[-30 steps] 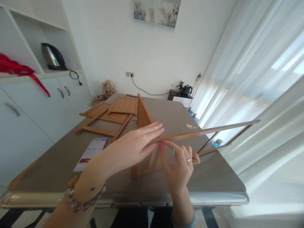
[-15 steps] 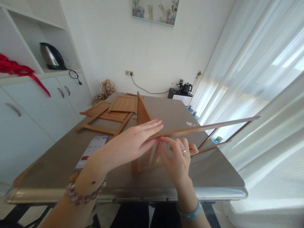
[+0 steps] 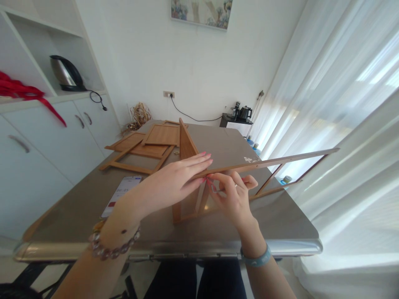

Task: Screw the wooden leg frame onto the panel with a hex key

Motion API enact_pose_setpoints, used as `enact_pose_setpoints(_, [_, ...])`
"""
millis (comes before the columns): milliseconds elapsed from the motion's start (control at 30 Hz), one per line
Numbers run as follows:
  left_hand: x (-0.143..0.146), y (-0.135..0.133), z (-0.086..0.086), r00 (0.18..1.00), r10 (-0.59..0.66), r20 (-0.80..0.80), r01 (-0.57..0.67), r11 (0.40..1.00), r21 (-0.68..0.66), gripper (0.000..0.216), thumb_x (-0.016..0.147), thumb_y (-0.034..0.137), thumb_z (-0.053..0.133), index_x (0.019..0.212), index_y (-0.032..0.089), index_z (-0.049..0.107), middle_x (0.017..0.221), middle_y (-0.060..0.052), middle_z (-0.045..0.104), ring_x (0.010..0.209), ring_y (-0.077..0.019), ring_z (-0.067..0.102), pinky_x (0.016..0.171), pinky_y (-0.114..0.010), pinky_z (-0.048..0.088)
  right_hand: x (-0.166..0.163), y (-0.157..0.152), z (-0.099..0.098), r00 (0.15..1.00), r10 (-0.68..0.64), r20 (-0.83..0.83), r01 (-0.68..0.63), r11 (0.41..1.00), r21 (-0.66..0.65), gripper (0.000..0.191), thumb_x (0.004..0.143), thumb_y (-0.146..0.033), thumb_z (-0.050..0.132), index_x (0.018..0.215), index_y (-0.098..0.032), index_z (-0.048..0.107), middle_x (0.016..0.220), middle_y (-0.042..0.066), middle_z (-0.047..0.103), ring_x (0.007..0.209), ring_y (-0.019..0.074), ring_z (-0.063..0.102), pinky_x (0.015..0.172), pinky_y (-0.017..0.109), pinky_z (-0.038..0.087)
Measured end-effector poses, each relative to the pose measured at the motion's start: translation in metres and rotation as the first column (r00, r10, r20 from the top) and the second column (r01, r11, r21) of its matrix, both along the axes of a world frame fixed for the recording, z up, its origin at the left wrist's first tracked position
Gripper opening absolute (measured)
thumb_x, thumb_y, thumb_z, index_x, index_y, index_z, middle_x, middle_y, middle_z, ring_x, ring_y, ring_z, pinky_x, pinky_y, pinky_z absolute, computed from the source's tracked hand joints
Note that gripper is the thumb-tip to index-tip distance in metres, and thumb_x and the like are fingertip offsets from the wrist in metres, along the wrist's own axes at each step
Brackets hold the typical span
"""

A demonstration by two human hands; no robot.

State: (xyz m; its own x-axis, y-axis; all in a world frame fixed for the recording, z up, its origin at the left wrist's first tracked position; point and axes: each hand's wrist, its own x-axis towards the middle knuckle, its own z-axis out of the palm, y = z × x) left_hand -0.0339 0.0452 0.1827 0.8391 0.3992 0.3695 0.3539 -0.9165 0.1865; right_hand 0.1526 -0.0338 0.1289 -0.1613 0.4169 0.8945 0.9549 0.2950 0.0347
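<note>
My left hand grips a wooden frame at its corner, with the fingers flat over the top rail and the thumb underneath. Beside the thumb, my right hand is closed in a pinch around a small bent metal hex key, just under that rail. The key's tip is hidden by fingers and wood. An upright wooden panel meets the rail beyond my left hand. The frame's open end extends to the right, past the table edge.
On the table, wooden panels and an open wooden frame lie at the left. A phone lies near my left forearm. Small brass-coloured hardware sits by the upright panel. White curtains hang at the right.
My right hand has turned a little, and the bent metal key between its fingers shows at a different angle. The frame's right end sits slightly higher in view. My left hand keeps its grip.
</note>
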Motion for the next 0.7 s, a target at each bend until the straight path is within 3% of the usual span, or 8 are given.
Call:
enact_pose_setpoints(333, [-0.0004,-0.0008,0.0006,1.0,0.011,-0.003,-0.011,1.0,0.001,0.05,0.102,0.039,0.035,0.15,0.025,0.035,0.157,0.005,0.033,0.146,-0.0125,0.031,0.123,-0.03,0.029,0.0015,0.0015,0.0013,0.996,0.015,-0.092,-0.016,1.0,-0.005,0.015,0.087,-0.027,0.065,0.098,-0.022,0.056,0.054,-0.013,0.051,0.057,0.0068,0.051,0.073,0.034,0.022])
enact_pose_setpoints(533, [-0.0002,-0.0012,0.0014,1.0,0.007,-0.001,-0.007,1.0,0.005,0.049,0.102,0.039,0.034,0.149,0.025,0.037,0.157,0.004,0.034,0.145,-0.0131,0.032,0.122,-0.03,0.03,-0.0001,0.0016,0.0016,0.998,-0.062,0.008,0.061,0.995,0.074,0.021,0.087,-0.026,0.066,0.107,-0.026,0.057,0.054,-0.013,0.056,0.057,0.0076,0.052,0.069,0.035,0.022])
enact_pose_setpoints(700, [-0.0006,-0.0004,-0.0002,1.0,0.014,-0.001,-0.014,1.0,-0.011,0.05,0.101,0.04,0.036,0.15,0.027,0.035,0.157,0.005,0.033,0.146,-0.0146,0.033,0.122,-0.033,0.031,-0.0017,0.0013,0.0037,0.997,-0.074,0.032,0.07,0.99,0.119,0.018,0.086,-0.026,0.066,0.099,-0.023,0.055,0.055,-0.014,0.056,0.056,0.0064,0.051,0.069,0.035,0.023])
